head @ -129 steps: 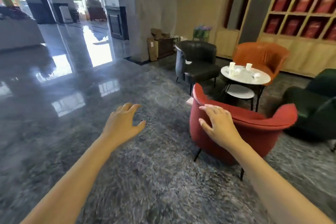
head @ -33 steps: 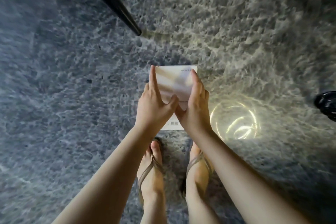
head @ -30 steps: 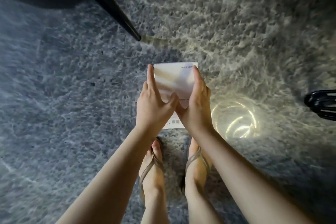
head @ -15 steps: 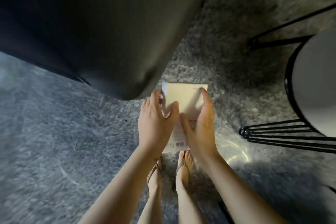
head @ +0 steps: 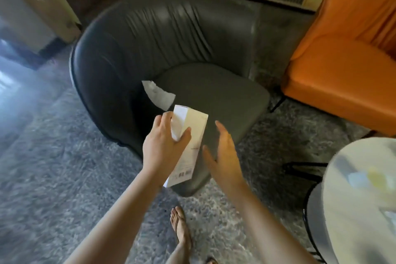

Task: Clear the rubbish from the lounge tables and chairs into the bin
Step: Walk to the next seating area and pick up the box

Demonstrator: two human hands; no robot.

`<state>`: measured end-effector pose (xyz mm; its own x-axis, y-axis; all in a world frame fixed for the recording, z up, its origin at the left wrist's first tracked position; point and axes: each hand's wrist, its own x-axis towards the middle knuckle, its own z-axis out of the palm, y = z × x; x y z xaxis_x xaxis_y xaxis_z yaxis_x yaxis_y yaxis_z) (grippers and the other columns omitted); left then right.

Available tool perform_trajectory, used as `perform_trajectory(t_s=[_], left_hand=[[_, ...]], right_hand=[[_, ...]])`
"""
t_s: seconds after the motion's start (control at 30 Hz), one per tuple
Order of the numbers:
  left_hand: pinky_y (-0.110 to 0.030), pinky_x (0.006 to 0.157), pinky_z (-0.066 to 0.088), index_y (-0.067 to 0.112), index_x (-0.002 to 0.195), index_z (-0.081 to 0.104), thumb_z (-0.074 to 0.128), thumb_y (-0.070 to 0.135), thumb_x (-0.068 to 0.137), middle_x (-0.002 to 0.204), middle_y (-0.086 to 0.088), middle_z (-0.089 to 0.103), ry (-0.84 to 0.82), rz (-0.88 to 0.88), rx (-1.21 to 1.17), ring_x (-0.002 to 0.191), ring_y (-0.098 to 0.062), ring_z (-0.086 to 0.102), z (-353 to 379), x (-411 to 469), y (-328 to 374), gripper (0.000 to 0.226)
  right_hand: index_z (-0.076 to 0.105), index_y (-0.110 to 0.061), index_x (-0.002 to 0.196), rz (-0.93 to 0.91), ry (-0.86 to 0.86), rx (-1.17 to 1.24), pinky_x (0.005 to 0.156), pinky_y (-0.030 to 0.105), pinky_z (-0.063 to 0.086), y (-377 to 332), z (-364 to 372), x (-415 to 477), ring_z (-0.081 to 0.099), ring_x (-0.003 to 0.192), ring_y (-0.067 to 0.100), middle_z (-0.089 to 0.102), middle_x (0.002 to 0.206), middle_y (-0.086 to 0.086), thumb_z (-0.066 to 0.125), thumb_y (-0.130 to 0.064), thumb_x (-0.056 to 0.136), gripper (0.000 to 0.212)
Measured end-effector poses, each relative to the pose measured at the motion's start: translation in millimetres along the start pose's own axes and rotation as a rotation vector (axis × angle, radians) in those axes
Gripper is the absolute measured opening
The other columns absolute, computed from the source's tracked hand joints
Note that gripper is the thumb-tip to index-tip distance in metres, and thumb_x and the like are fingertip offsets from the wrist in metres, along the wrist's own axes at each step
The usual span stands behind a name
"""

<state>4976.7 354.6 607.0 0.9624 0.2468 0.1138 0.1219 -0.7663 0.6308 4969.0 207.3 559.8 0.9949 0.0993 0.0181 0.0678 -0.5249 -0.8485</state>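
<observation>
My left hand (head: 164,143) grips a white cardboard box (head: 190,143), fingers on its left face and thumb across its front. The box is held upright over the front edge of a dark grey armchair (head: 162,34). My right hand (head: 222,152) hovers just right of the box with fingers spread, not touching it. A crumpled white paper (head: 157,94) lies on the left side of the chair's seat, beyond the box.
An orange armchair (head: 347,53) stands at the right. A round white table (head: 362,203) with blurred small items and black wire legs fills the lower right. Cardboard boxes and a yellow container line the wall behind. Grey carpet surrounds the chairs; my sandalled foot (head: 181,227) is below.
I have stood up from the floor with the box. My right hand has let go of the box, so only the left holds it. The view now faces the grey armchair.
</observation>
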Motion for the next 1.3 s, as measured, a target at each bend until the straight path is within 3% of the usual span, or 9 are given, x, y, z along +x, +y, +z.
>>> perform_trajectory(t_s=[0.1, 0.33, 0.53, 0.7, 0.83, 1.0, 1.2, 1.3], left_hand=[[-0.033, 0.063, 0.046, 0.017, 0.114, 0.048, 0.061, 0.041, 0.082, 0.105, 0.000, 0.053, 0.060, -0.065, 0.040, 0.080, -0.021, 0.055, -27.7, 41.6, -12.4, 0.043], [-0.030, 0.062, 0.033, 0.018, 0.106, 0.045, 0.057, 0.041, 0.082, 0.099, -0.001, 0.058, 0.100, -0.282, 0.098, 0.076, -0.015, 0.044, -41.6, 136.0, -64.4, 0.035], [-0.028, 0.057, 0.031, 0.020, 0.105, 0.041, 0.055, 0.041, 0.084, 0.098, 0.000, 0.058, 0.048, -0.387, 0.144, 0.075, -0.013, 0.043, -19.2, 182.6, -91.6, 0.033], [-0.015, 0.048, 0.020, 0.024, 0.105, 0.039, 0.057, 0.042, 0.082, 0.094, 0.004, 0.058, 0.049, -0.496, 0.153, 0.073, -0.008, 0.042, 21.2, 212.1, -112.0, 0.034], [-0.018, 0.050, 0.029, 0.023, 0.115, 0.039, 0.053, 0.047, 0.084, 0.102, 0.004, 0.059, 0.030, -0.649, 0.138, 0.081, -0.010, 0.053, 73.0, 228.8, -134.2, 0.041], [-0.028, 0.072, 0.043, 0.022, 0.131, 0.034, 0.048, 0.048, 0.086, 0.117, -0.001, 0.056, 0.009, -0.830, 0.143, 0.104, -0.019, 0.057, 132.4, 232.5, -166.0, 0.053], [-0.029, 0.068, 0.043, 0.020, 0.128, 0.040, 0.051, 0.046, 0.084, 0.114, -0.005, 0.060, -0.025, -0.920, 0.171, 0.099, -0.025, 0.060, 172.7, 224.7, -190.6, 0.053], [-0.032, 0.073, 0.048, 0.020, 0.132, 0.038, 0.048, 0.050, 0.085, 0.116, -0.006, 0.060, -0.044, -0.935, 0.196, 0.100, -0.024, 0.060, 179.8, 221.2, -196.0, 0.057]], right_hand=[[0.020, -0.020, 0.144, -0.065, -0.033, -0.118, 0.107, 0.035, 0.034, -29.0, 11.7, 49.9, 0.034, 0.131, 0.017, 0.035, 0.144, 0.002, 0.057, -0.025, 0.088, 0.067], [0.019, -0.023, 0.143, -0.144, -0.156, -0.247, 0.102, 0.039, 0.039, -53.4, 59.7, 163.6, 0.039, 0.128, 0.019, 0.035, 0.144, 0.004, 0.055, -0.028, 0.088, 0.066], [0.020, -0.020, 0.143, -0.166, -0.273, -0.364, 0.101, 0.034, 0.036, -33.9, 97.9, 248.7, 0.037, 0.128, 0.020, 0.033, 0.144, 0.004, 0.060, -0.023, 0.085, 0.070], [0.017, -0.023, 0.144, -0.203, -0.502, -0.453, 0.104, 0.035, 0.033, 5.9, 138.9, 336.1, 0.033, 0.131, 0.023, 0.028, 0.147, 0.006, 0.066, -0.015, 0.081, 0.080], [0.015, -0.027, 0.144, -0.279, -0.708, -0.520, 0.106, 0.043, 0.028, 49.2, 184.2, 403.2, 0.029, 0.133, 0.026, 0.024, 0.150, 0.005, 0.071, -0.025, 0.076, 0.088], [0.008, -0.028, 0.146, -0.543, -0.947, -0.674, 0.109, 0.047, 0.018, 100.8, 246.7, 454.1, 0.013, 0.140, 0.025, 0.013, 0.154, 0.003, 0.077, -0.036, 0.067, 0.105], [-0.010, -0.038, 0.143, -0.790, -1.078, -0.770, 0.108, 0.041, -0.003, 148.9, 298.9, 467.2, -0.013, 0.140, 0.020, -0.013, 0.154, -0.001, 0.080, -0.051, 0.052, 0.128], [-0.009, -0.038, 0.143, -0.782, -1.129, -0.754, 0.110, 0.042, -0.004, 162.1, 307.6, 467.4, -0.012, 0.140, 0.018, -0.008, 0.155, 0.000, 0.077, -0.055, 0.052, 0.127]])
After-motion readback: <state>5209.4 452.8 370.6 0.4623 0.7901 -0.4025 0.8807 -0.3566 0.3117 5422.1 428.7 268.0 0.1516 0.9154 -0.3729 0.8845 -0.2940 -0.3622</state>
